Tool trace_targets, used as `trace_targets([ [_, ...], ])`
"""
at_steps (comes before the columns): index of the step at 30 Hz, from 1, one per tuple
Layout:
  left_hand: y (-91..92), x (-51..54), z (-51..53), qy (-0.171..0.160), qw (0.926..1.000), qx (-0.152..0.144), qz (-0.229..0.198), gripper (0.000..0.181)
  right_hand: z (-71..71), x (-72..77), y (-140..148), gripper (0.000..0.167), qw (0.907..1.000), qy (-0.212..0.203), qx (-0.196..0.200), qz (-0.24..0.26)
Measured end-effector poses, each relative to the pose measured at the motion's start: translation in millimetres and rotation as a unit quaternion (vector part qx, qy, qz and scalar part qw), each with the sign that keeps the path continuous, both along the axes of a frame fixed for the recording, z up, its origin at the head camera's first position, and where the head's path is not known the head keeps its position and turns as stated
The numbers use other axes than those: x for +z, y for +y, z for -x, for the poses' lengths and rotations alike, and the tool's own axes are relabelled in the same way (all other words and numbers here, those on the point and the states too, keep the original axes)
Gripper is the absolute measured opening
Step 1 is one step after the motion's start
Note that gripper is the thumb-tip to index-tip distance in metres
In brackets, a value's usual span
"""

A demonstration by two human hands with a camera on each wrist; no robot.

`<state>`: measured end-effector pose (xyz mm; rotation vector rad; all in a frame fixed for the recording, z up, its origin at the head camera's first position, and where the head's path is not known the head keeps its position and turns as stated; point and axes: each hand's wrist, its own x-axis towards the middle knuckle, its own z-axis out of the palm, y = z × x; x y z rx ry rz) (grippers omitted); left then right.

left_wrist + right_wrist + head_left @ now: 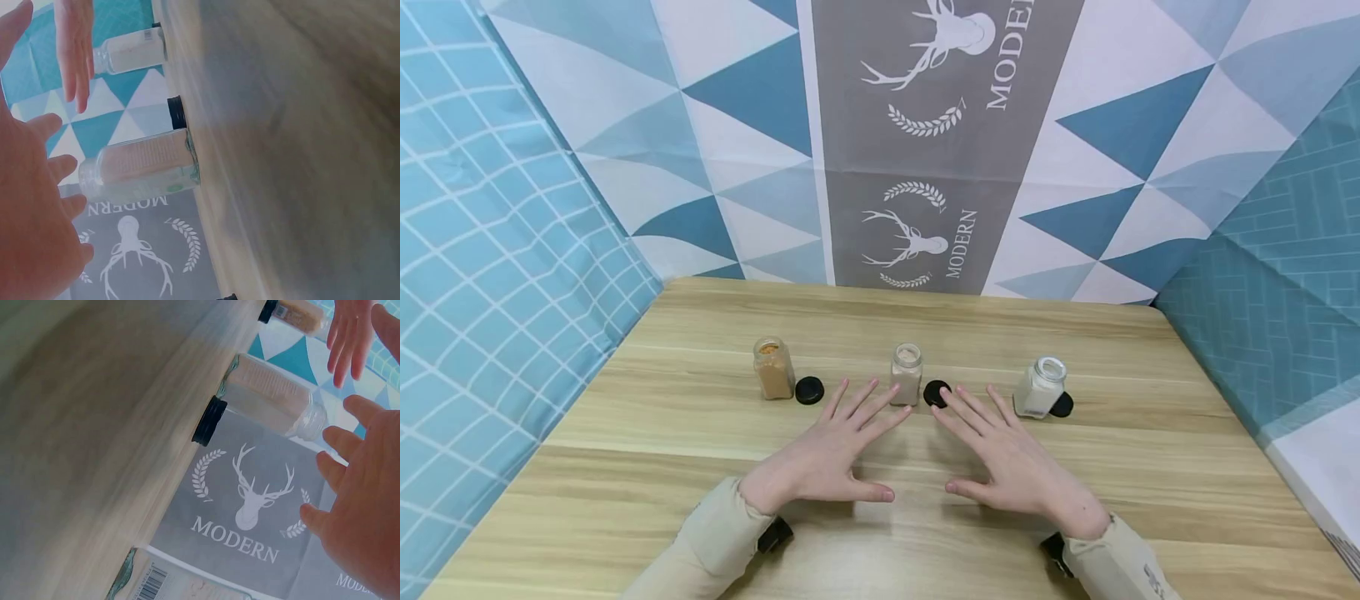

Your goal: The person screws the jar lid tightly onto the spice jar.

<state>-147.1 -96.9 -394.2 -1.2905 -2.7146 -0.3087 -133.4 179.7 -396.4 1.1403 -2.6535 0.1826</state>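
Observation:
Both my left hand and right hand are held with fingers spread and straight, apparently above the table, and neither grips anything. Ahead of them three lidless glass jars stand in a row. An orange-brown powder fills much of the left jar. Pale pinkish-beige powder is in the middle jar, nearest to my left fingertips. The right jar, with white contents, stands beyond my right fingers. Black screw lids lie beside them: the left lid, the middle lid, and the right lid, partly hidden by its jar.
The wood-grain table ends at a back wall covering with triangles, deer heads and lettering. Blue grid-patterned cloth hangs on the left, teal cloth on the right. A white surface adjoins the right edge.

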Motion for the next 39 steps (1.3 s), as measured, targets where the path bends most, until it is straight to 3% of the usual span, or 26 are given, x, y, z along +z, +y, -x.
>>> trace_targets([
  [15, 5.7, 4.0, 1.2, 0.017, 0.9998, -0.006, 0.000, 0.095, 0.6, 7.3, 6, 0.086, 0.9994, 0.021, -0.004, 0.027],
  [29, 25.7, 6.9, 5.9, 0.031, 0.9987, -0.037, -0.017, 0.093, 3.9, 13.6, 15, 0.075, 0.9974, 0.063, 0.000, 0.034],
  [39, 41.8, 5.2, 8.2, 0.026, 0.9982, -0.052, -0.015, 0.094, 5.6, 14.0, 22, 0.049, 0.9959, 0.066, -0.013, 0.061],
])
